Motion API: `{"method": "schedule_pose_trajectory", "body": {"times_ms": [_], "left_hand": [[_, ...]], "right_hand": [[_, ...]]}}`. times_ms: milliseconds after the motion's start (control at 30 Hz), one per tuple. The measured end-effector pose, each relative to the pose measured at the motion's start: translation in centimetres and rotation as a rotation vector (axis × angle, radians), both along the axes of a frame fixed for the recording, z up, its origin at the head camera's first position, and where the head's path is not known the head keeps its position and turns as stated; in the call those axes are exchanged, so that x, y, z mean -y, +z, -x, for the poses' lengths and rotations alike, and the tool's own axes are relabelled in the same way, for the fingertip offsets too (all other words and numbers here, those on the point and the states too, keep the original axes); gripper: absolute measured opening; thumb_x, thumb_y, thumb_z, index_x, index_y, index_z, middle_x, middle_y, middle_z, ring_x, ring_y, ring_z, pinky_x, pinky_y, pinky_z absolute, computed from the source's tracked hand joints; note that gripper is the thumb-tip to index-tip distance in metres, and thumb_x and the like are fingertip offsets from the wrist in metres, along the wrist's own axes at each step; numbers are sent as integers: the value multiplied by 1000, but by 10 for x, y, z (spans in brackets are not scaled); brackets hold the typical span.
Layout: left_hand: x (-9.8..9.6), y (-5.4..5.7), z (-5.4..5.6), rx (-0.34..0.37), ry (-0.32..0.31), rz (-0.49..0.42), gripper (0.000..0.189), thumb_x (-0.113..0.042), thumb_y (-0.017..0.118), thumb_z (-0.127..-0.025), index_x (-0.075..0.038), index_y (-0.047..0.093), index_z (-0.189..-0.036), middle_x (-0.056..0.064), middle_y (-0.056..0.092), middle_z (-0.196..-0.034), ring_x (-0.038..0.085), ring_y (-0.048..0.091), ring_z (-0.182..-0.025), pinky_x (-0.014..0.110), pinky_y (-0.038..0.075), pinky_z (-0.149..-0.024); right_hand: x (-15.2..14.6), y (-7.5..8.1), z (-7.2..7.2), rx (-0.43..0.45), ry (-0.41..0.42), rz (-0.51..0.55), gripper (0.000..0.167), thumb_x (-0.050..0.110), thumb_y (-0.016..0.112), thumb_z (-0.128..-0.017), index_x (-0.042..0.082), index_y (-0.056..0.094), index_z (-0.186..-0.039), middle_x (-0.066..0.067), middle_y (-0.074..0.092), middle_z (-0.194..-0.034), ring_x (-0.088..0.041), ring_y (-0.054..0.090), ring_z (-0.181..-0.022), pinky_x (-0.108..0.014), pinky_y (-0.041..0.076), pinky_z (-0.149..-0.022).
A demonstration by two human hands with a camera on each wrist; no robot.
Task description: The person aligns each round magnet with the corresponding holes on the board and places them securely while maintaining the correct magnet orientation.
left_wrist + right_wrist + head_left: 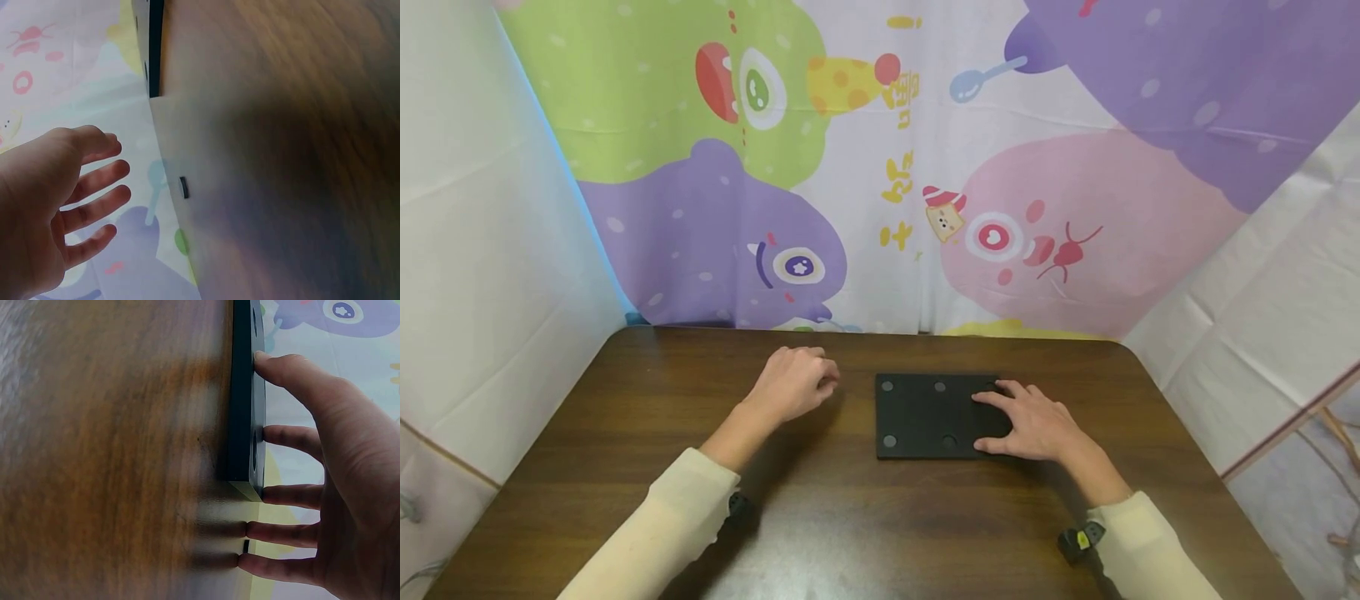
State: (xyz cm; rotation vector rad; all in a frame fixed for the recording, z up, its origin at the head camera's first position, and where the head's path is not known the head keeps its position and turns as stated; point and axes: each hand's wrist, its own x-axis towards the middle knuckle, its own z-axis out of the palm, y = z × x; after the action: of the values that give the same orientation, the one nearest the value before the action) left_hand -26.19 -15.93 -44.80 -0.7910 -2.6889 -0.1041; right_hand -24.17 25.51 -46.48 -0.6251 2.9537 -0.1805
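Right wrist: hand (350,462), fingers (292,496) apart

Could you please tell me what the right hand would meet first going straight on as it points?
Likely the black board under the right hand, though depth and contact are hard to judge.

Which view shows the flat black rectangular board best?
Head: it shows most of the black rectangular board's top face, though the right hand covers part of its right end. The left wrist view catches only one cropped end; the right wrist view shows it nearly edge-on, also cropped.
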Motion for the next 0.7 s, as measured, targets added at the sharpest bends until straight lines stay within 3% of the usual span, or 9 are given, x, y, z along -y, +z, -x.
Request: {"method": "schedule_pose_trajectory", "body": {"times_ms": [700], "left_hand": [[23,0,4,18,41,-16,11,-20,87,-95,-19,89,-105,2,81,-99,23,78,-81,43,62,-71]], "right_hand": [[0,-1,1,0,-5,-5,84,72,80,-91,32,61,-162,-22,51,-172,-51,60,-141,-72,60,-89]]}}
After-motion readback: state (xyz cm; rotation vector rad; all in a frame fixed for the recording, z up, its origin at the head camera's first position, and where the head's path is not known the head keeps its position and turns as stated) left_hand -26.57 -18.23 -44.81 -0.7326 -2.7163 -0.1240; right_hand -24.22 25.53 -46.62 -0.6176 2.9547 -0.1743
